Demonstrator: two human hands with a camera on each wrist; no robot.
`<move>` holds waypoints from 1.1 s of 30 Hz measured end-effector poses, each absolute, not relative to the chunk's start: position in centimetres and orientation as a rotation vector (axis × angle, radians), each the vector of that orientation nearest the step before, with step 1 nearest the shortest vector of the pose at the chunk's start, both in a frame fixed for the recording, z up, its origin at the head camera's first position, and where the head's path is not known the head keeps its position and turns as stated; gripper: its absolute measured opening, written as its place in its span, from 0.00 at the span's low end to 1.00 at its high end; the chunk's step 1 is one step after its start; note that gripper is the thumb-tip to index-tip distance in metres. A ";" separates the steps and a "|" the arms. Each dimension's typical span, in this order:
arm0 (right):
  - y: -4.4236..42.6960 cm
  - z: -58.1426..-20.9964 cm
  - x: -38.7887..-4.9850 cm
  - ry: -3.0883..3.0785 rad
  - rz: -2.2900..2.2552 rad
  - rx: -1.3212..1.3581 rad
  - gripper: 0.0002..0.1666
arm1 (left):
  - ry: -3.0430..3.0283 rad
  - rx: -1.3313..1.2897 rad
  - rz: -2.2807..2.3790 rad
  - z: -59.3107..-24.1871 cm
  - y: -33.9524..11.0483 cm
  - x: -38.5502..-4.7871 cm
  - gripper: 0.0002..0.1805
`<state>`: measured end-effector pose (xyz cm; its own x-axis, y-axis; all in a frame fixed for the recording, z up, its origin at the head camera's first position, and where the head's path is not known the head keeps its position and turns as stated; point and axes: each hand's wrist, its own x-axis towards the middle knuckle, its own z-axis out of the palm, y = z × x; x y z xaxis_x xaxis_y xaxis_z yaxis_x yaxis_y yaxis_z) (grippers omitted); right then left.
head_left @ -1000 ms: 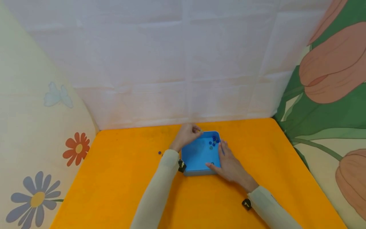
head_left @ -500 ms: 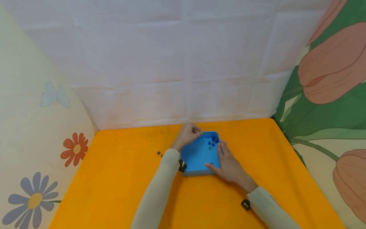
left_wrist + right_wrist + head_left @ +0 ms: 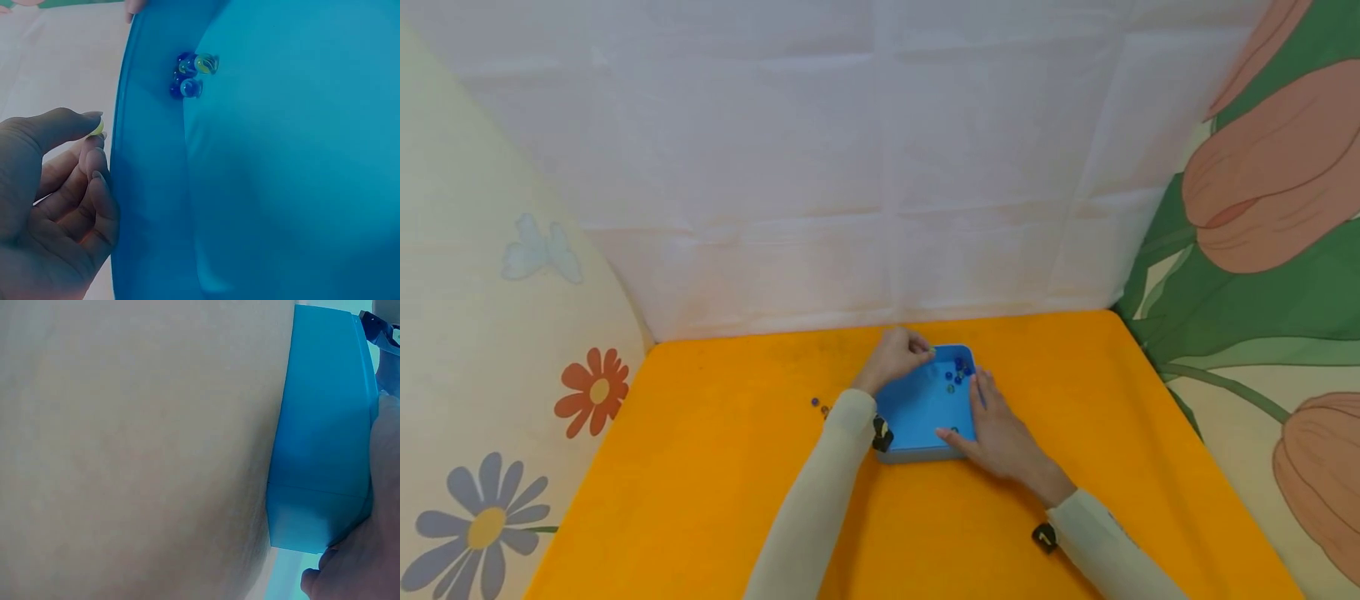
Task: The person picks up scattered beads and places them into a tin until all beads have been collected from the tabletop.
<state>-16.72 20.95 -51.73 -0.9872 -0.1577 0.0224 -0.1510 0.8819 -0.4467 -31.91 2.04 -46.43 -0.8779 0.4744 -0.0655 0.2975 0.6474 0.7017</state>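
A blue square box (image 3: 917, 456) stands on the orange-covered table with several blue and greenish glass marbles (image 3: 958, 378) gathered near its far right corner. At the box's far left rim, my left hand (image 3: 893, 360) pinches a yellowish marble (image 3: 98, 128) between thumb and fingertips; the left wrist view shows it close beside the rim. My right hand (image 3: 1006, 435) rests on the box's right side. Its fingers lie extended along that rim and its thumb reaches over the inside. One more marble (image 3: 955, 430) sits near that thumb, partly hidden.
Left of the box, a few loose marbles (image 3: 815, 402) lie on the orange table cover (image 3: 722, 467), some partly hidden by the left sleeve (image 3: 820, 483). A white cloth backdrop (image 3: 820, 167) rises behind the table, with flower-printed cloths at both sides.
My left hand has shifted slightly right along the far rim, still pinching the marble. The right hand stays on the box, and the head view has drifted a little.
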 end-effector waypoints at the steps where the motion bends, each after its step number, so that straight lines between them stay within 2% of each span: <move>1: 21.0 -51.7 -16.7 3.033 -0.720 -0.248 0.71 | 2.620 0.621 1.054 -46.4 2.1 -31.9 0.14; 19: 20.9 -51.5 -16.6 3.042 -0.724 -0.257 0.70 | 2.599 0.622 1.058 -46.6 2.3 -32.0 0.14; 33: 21.3 -51.5 -16.8 3.045 -0.743 -0.268 0.70 | 2.623 0.694 1.047 -44.7 1.0 -31.8 0.14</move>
<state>-16.81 21.25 -51.51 -0.9855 -0.1640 0.0445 -0.1660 0.8739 -0.4569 -31.83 1.05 -44.73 -0.8605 0.5080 -0.0391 0.3416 0.6320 0.6956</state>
